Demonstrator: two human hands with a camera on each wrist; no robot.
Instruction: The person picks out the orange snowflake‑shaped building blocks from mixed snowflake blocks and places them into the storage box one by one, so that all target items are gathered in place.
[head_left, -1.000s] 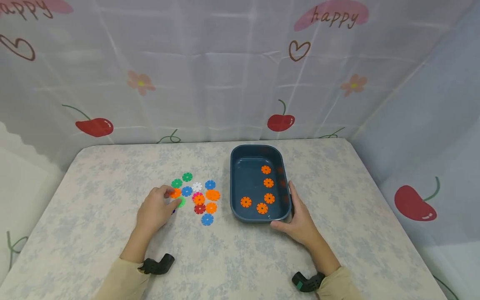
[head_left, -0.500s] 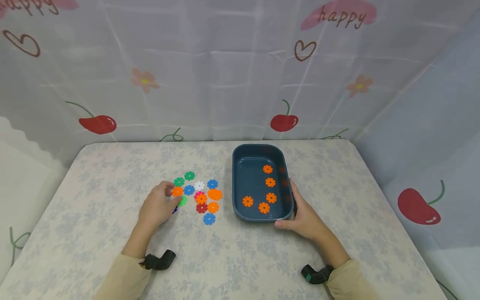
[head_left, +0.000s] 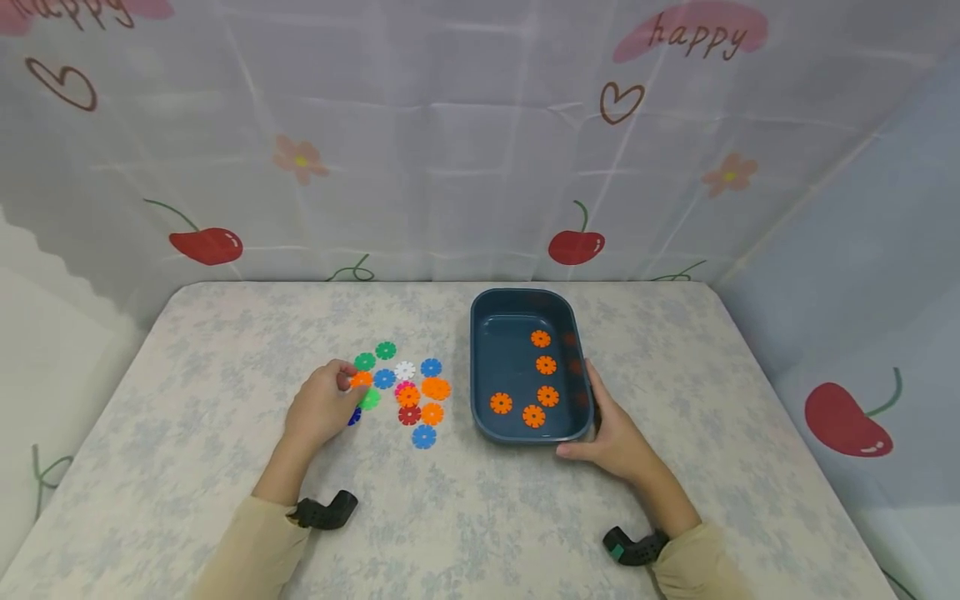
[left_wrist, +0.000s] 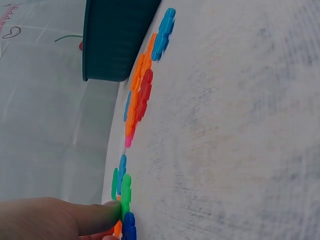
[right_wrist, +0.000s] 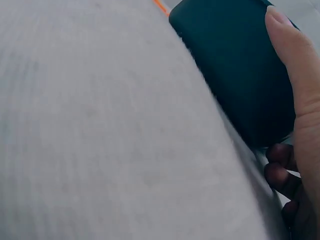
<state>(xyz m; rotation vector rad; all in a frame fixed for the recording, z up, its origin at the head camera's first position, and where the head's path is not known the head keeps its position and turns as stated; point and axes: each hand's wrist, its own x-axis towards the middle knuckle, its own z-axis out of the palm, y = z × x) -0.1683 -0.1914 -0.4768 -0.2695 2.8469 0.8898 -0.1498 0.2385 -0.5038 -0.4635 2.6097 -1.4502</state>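
My left hand (head_left: 321, 406) pinches an orange flower-shaped disc (head_left: 362, 379) between thumb and fingers at the left edge of a loose group of discs. Beside its thumb lies a light green disc (head_left: 370, 399), with a dark blue disc (head_left: 355, 417) just below. In the left wrist view the thumb of the left hand (left_wrist: 65, 217) is next to the green disc (left_wrist: 126, 192). The right hand (head_left: 618, 437) grips the near right corner of a dark blue tray (head_left: 487, 429), thumb on its near side. Several orange discs (head_left: 547, 396) lie inside the tray.
Between the left hand and the tray lie a white disc (head_left: 405, 370), a red disc (head_left: 409, 416), blue discs (head_left: 424, 437) and more orange ones (head_left: 432, 413). A printed curtain (head_left: 450, 208) hangs behind the table (head_left: 480, 517).
The head view has shifted, so the whole scene sits slightly further right. The left hand stays at the orange disc with small finger movement, and the right hand keeps its grip on the tray.
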